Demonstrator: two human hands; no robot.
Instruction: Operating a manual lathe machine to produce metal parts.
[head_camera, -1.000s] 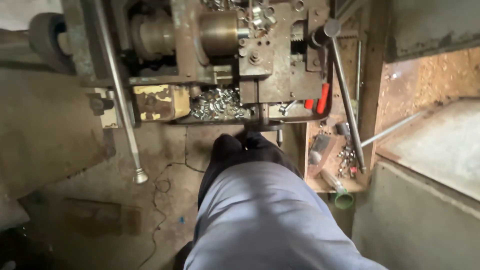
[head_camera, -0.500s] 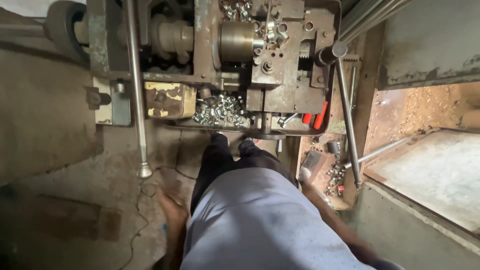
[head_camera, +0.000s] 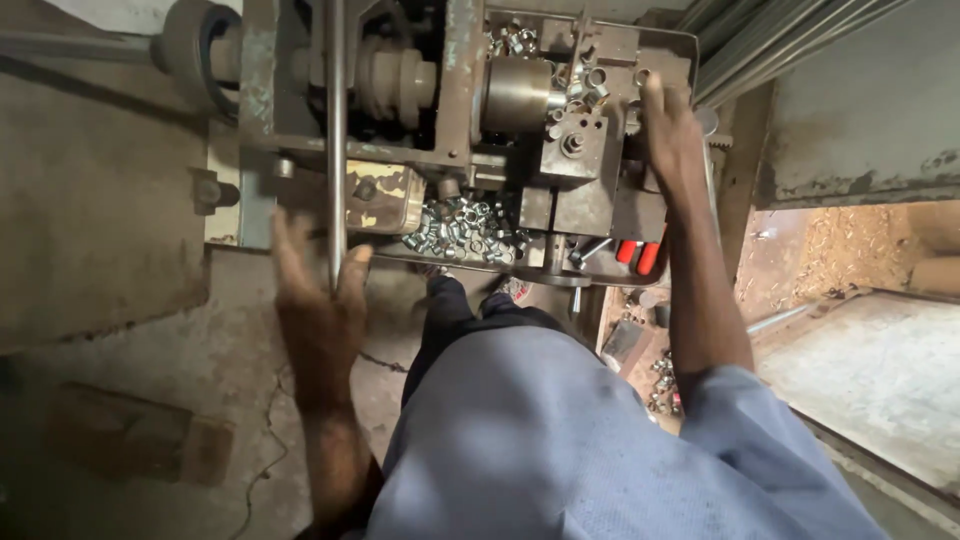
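I stand over an old rusty metal-working machine (head_camera: 470, 130). My left hand (head_camera: 315, 300) is at the lower end of a long steel lever rod (head_camera: 336, 140). Its fingers are spread, and the rod runs between thumb and forefinger and disappears under the palm. My right hand (head_camera: 672, 130) lies on the right side of the machine, where it covers the knob of a second lever. My forearm hides that lever's rod. A tray (head_camera: 560, 280) under the machine head holds a heap of small shiny metal nuts (head_camera: 455, 228).
More nuts lie on top of the machine (head_camera: 575, 85). Red-handled tools (head_camera: 640, 257) hang at the tray's right end. Loose parts sit in a box (head_camera: 655, 375) by my right leg. A bin of shavings (head_camera: 850, 260) and a slab (head_camera: 880, 380) are to the right, a wooden block (head_camera: 130, 435) lower left.
Both my arms have come up into view. My left hand reached the long lever rod and my right hand went onto the right lever's knob. The view shifted closer to the machine.
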